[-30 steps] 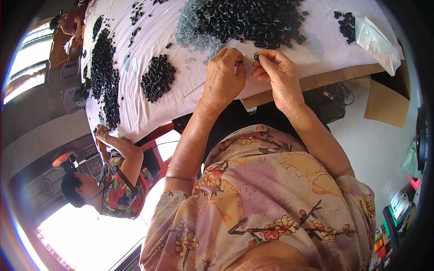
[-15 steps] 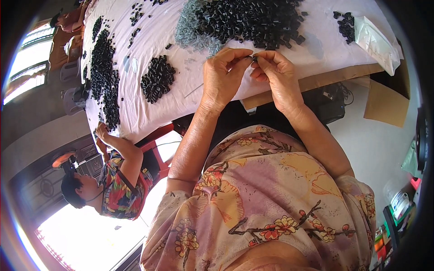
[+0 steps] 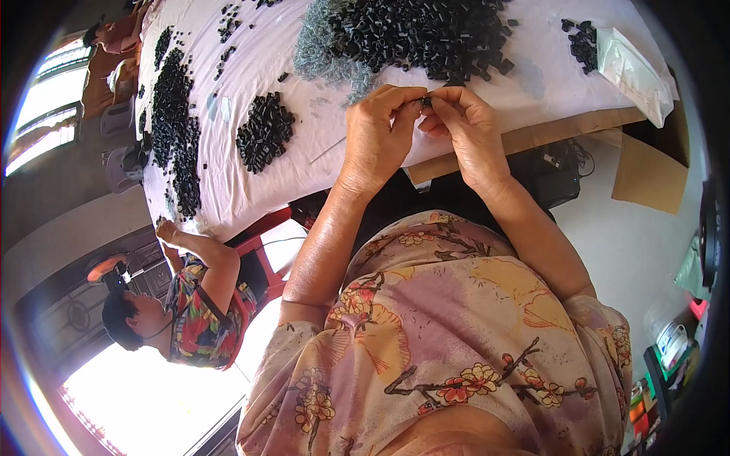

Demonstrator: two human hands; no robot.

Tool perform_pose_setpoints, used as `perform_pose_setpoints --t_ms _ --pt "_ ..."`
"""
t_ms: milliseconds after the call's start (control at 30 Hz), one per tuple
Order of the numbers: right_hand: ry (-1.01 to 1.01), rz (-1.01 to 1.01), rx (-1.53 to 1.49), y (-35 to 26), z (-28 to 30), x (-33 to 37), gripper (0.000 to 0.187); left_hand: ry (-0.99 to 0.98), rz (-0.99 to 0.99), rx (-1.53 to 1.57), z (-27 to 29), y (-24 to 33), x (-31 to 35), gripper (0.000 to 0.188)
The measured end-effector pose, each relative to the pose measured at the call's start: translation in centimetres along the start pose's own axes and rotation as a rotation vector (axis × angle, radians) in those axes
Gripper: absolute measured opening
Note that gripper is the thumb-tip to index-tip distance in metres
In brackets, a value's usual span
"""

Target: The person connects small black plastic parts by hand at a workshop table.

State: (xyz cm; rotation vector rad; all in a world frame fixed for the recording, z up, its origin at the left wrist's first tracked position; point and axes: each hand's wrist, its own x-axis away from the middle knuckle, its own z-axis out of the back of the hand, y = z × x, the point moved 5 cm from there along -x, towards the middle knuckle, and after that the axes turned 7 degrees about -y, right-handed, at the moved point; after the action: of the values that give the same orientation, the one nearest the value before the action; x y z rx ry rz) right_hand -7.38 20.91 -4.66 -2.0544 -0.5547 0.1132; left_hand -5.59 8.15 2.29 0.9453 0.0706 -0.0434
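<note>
A small black plastic piece (image 3: 426,102) sits between my fingertips, just past the table's near edge. My right hand (image 3: 470,131) pinches it between thumb and forefinger. From the other side my left hand (image 3: 378,135) meets it with a closed thumb and forefinger; whatever else those fingers hold is too small to make out. Beyond my hands lies a large heap of black plastic pieces (image 3: 433,38). A tangle of thin silvery metal bits (image 3: 328,49) adjoins it on the left. Left of my hands is a smaller pile of black pieces (image 3: 265,133).
A white cloth (image 3: 236,186) covers the table. A thin metal rod (image 3: 327,151) lies near its edge. At right are a white plastic bag (image 3: 631,72) and an open cardboard box (image 3: 650,171). Another person (image 3: 198,304) sits at left by a long black pile (image 3: 173,121).
My left hand has shifted slightly right, and its fingertips now meet the black piece at my right fingers. The other person's hand has drawn back a little.
</note>
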Motion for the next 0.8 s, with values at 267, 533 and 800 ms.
perform_pose_setpoints --t_ms 267,533,800 --pt "0.005 -0.020 -0.018 0.0 -0.2 0.0 0.012 -0.004 0.030 -0.044 0.0 0.0 0.2 0.017" --pt "0.020 -0.011 -0.045 0.2 0.0 -0.1 0.010 0.085 0.020 0.064 -0.4 -0.7 0.1 0.015" --pt "0.004 -0.011 -0.038 0.1 -0.1 0.0 0.012 0.049 0.008 -0.003 0.1 -0.2 0.4 0.013"
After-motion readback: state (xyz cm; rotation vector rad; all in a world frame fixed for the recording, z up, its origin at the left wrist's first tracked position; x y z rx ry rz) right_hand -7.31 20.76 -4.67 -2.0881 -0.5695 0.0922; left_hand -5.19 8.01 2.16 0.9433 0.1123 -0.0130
